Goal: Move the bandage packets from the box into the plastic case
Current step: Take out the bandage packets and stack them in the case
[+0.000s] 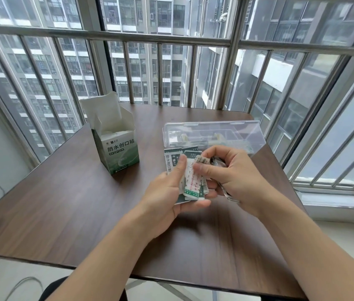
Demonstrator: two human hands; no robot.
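Observation:
A green and white bandage box (118, 146) stands upright on the brown table (63, 205), its top flaps open and white packets showing inside. To its right lies a clear plastic case (213, 132) with its lid raised. Above the table's middle my left hand (167, 192) holds a fanned stack of green and white bandage packets (193, 183), thumb on top. My right hand (232, 170) pinches the top of one packet in the stack with thumb and forefinger. A metal object, possibly tweezers (226, 190), is partly hidden under my right hand.
Metal railing bars (161, 72) and windows close off the far side and right of the table. A grey sill (334, 205) runs along the right. The table's near edge is by my forearms, with floor below.

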